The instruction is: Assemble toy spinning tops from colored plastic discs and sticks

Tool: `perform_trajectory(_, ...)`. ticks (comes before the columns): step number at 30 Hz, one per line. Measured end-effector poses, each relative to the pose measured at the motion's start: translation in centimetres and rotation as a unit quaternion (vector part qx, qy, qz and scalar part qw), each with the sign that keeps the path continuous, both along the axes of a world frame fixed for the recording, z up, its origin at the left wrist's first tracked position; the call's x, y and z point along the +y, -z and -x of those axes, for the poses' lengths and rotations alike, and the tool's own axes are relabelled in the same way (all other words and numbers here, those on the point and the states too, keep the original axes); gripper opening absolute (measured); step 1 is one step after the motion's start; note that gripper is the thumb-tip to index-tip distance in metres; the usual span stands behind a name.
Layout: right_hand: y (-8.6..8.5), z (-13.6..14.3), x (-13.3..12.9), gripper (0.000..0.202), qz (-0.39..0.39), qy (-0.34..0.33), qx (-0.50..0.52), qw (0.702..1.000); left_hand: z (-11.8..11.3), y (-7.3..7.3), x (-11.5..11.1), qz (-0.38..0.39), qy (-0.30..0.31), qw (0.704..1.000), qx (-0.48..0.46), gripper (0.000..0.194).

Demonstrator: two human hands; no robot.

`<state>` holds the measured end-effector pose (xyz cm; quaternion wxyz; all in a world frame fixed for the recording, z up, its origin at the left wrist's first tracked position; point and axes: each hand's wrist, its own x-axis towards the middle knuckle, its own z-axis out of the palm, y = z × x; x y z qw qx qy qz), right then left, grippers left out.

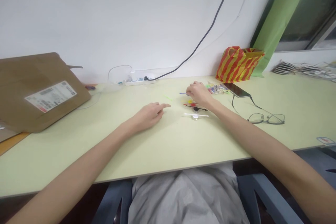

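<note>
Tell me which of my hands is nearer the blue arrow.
Right. Your right hand is at the right end of the blue arrow; your left hand is apart, farther left and nearer you.

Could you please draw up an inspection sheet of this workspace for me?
Surface: pale green table, sticker by its front edge at right.
Pieces: white piece, black piece, red piece and yellow piece grouped together; blue arrow by the right hand; green strip apart.
Clutter: cardboard package left; striped bag, phone and glasses right.
Hands: left hand holds nothing visible, one finger extended; right hand's grip hidden.
Cables: black cable runs to power strip by the wall.
Surroundings: green curtain and window at right; other people: nothing seen.
</note>
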<state>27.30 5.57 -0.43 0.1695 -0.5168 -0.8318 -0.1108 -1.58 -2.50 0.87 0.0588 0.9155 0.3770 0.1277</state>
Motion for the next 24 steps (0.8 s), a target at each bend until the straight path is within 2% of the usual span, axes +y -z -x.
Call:
perform_trajectory(5,0.7,0.1,0.4,0.025,0.035,0.001,-0.041,0.999,0.1,-0.1,0.0,0.002,0.0,1.0,-0.002,0.042)
perform_trajectory(10,0.7,0.3,0.0,0.032,0.02,0.002,-0.057,0.998,0.1,0.3,0.3,-0.001,0.002,1.0,0.001,0.04)
perform_trajectory(14,0.4,0.5,-0.5,0.034,0.011,0.004,-0.048,0.999,0.8,0.2,1.0,-0.042,-0.015,0.999,0.017,0.038)
perform_trajectory(18,0.1,1.1,-0.8,0.032,-0.022,-0.004,-0.015,1.0,3.1,-2.0,2.0,-0.078,-0.072,0.994,0.035,0.028)
perform_trajectory(21,-0.2,2.4,-0.4,0.03,-0.026,-0.025,-0.015,0.999,5.8,-4.1,2.0,-0.046,-0.135,0.99,0.014,0.026)
perform_trajectory(24,-0.4,4.4,1.1,0.026,0.007,-0.053,-0.061,0.997,8.3,-5.1,0.7,0.003,-0.168,0.985,0.038,0.03)
